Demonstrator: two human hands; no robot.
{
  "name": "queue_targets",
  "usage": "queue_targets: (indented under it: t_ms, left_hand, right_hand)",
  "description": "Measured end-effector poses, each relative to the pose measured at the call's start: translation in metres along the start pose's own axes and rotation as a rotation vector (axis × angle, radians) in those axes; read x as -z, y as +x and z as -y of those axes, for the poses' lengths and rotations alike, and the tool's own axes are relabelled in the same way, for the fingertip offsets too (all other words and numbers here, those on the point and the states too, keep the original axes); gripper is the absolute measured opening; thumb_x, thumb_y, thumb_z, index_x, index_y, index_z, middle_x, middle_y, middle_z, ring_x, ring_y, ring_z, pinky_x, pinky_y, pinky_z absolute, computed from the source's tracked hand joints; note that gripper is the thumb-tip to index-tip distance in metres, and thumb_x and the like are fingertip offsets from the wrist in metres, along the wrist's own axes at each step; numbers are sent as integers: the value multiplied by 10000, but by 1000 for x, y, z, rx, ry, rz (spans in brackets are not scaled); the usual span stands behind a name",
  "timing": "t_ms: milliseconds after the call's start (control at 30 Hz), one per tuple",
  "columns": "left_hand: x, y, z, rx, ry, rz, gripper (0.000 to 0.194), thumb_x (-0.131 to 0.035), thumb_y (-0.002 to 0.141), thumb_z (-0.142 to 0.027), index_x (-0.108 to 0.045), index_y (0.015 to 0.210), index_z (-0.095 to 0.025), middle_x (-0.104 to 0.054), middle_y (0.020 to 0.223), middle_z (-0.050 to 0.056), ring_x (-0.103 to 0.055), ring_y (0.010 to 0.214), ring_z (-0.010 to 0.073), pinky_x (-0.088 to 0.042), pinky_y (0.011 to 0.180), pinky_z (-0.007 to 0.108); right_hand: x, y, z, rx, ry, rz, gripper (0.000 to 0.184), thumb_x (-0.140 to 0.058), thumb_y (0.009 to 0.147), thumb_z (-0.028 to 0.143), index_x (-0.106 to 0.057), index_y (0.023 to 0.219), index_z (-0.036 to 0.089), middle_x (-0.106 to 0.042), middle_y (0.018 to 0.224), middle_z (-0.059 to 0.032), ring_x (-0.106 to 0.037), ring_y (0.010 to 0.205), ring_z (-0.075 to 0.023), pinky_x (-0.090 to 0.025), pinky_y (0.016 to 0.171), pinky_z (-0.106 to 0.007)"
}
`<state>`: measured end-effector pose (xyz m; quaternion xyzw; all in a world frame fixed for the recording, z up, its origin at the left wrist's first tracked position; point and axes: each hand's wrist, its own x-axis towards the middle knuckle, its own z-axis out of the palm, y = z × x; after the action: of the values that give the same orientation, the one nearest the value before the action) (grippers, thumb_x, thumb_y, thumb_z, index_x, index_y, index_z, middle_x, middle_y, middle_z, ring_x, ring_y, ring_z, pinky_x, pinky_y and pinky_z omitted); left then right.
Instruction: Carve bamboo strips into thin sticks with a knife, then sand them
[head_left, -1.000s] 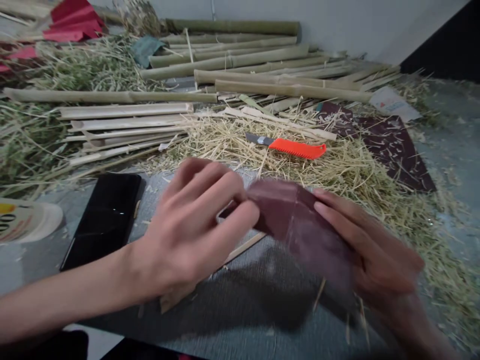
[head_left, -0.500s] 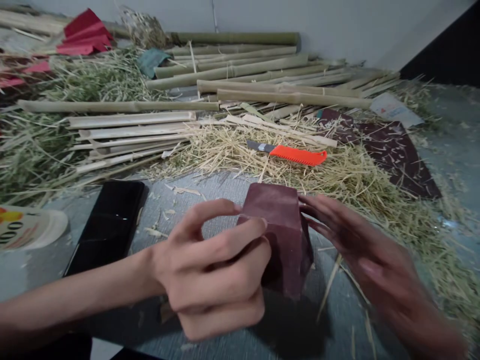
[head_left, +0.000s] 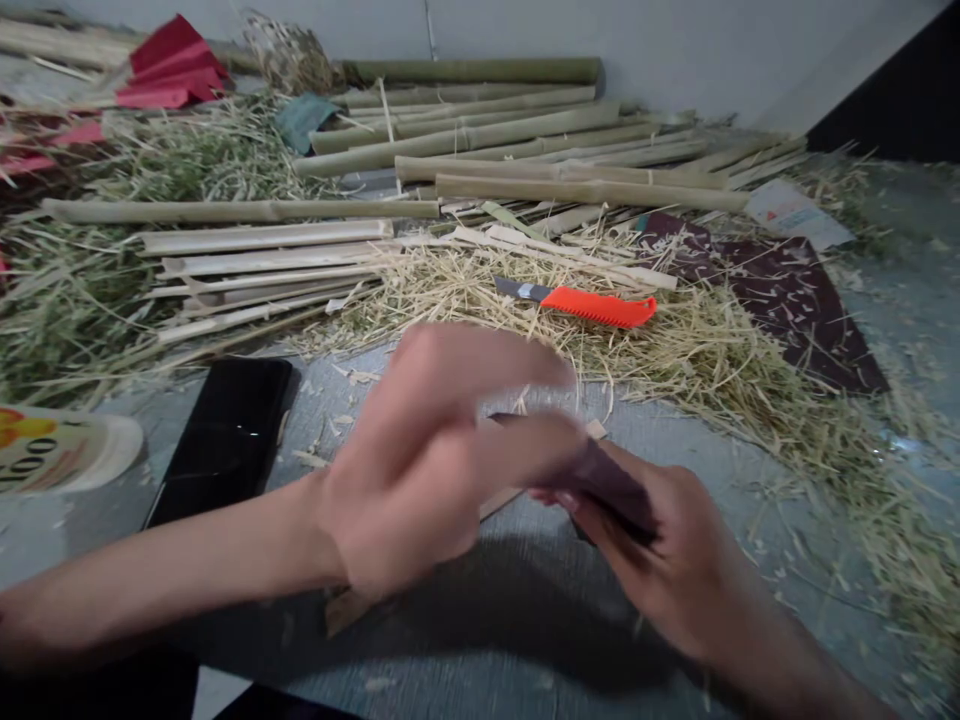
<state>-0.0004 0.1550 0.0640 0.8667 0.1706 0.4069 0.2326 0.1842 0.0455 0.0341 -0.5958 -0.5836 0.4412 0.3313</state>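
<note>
A folded piece of maroon sandpaper (head_left: pixel 611 485) is held in my right hand (head_left: pixel 675 570), its fingers and thumb closed around the right part. My left hand (head_left: pixel 420 450) is bent over the sandpaper's left end, its fingers curved and smeared by motion. One left finger crosses in front of the sandpaper, but whether it grips cannot be told. A pale strip (head_left: pixel 499 502) shows below the left fingers, mostly hidden. Beyond the hands, an orange-handled utility knife (head_left: pixel 596 305) lies on the straw-like shavings.
A black phone (head_left: pixel 225 430) and a white bottle (head_left: pixel 67 450) lie at left. Split bamboo strips (head_left: pixel 270 262) and bamboo poles (head_left: pixel 465 135) are piled at the back among shavings (head_left: pixel 697 350). A maroon sheet (head_left: pixel 802 310) lies at right, and red paper (head_left: pixel 172 65) back left.
My right hand has closed on the sandpaper, which has turned from facing me to a slanted, edge-on pose. My left hand has risen slightly and its fingers have shifted over it.
</note>
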Motion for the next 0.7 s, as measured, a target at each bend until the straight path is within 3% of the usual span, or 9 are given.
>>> queue_targets:
  t_ms: [67, 167, 267, 367, 433, 500, 567, 633, 700]
  left_hand:
    - [3, 7, 4, 6, 37, -74, 244, -504, 854, -18, -613, 1002, -179, -663, 1100, 85, -622, 1076, 157, -535, 948, 330]
    - [0, 8, 12, 154, -198, 123, 371, -601, 868, -114, -516, 1223, -176, -608, 1189, 82, -592, 1129, 206, -525, 978, 379]
    - [-7, 7, 17, 353, -352, 292, 355, -671, 847, -114, -543, 1169, -191, -626, 1085, 29, -627, 970, 157, -548, 857, 299]
    - [-14, 12, 23, 536, -472, 189, 217, -610, 855, -26, -562, 1002, -178, -599, 949, -3, -608, 842, 110, -533, 735, 241]
    - [-17, 14, 27, 593, -538, 136, 168, -621, 853, -37, -561, 933, -173, -583, 905, -5, -596, 808, 108, -517, 680, 230]
    - [-19, 14, 28, 545, -487, 179, 86, -616, 881, -81, -598, 905, -162, -586, 944, 22, -601, 853, 123, -513, 701, 242]
    - [-19, 12, 27, 426, -355, 266, 85, -581, 926, -133, -663, 907, -148, -584, 1046, 68, -597, 974, 153, -507, 826, 283]
    - [-17, 11, 24, 339, -331, 368, 174, -538, 966, -188, -704, 944, -137, -593, 1099, 95, -592, 1034, 172, -482, 909, 307]
    - [-16, 11, 19, 349, -400, 478, 198, -571, 963, -274, -700, 996, -127, -642, 1035, 87, -614, 949, 170, -490, 846, 291]
  right_hand:
    - [2, 3, 1, -99, 127, 8, 231, -504, 969, 367, -672, 1051, 230, -693, 845, -6, -635, 695, -101, -512, 595, -200]
    - [2, 5, 2, -140, 196, -28, 290, -526, 948, 466, -661, 929, 210, -654, 793, -12, -609, 702, -114, -485, 575, -210]
    - [-1, 4, -3, -152, 174, -16, 283, -543, 940, 479, -627, 988, 214, -648, 837, -7, -611, 775, -127, -508, 656, -228]
    - [-4, 1, -10, -154, 108, -28, 264, -535, 952, 459, -615, 946, 208, -626, 781, 8, -564, 683, -110, -471, 592, -219]
    - [-5, -1, -12, -62, -7, -104, 223, -547, 954, 404, -629, 880, 211, -617, 750, 12, -547, 652, -105, -450, 572, -218]
    - [-5, -2, -10, 114, -127, -201, 121, -570, 945, 317, -657, 922, 236, -640, 866, 0, -590, 748, -115, -479, 635, -225]
    - [-2, -2, -8, 277, -234, -274, 105, -594, 927, 244, -660, 1006, 268, -616, 1001, -10, -600, 868, -121, -497, 704, -229]
    - [0, -1, -9, 340, -346, -325, 97, -620, 912, 235, -641, 1002, 263, -568, 1001, -13, -572, 858, -112, -484, 691, -223]
    - [2, -1, -12, 319, -409, -414, 98, -665, 886, 274, -590, 940, 239, -525, 929, -7, -529, 811, -113, -460, 661, -236]
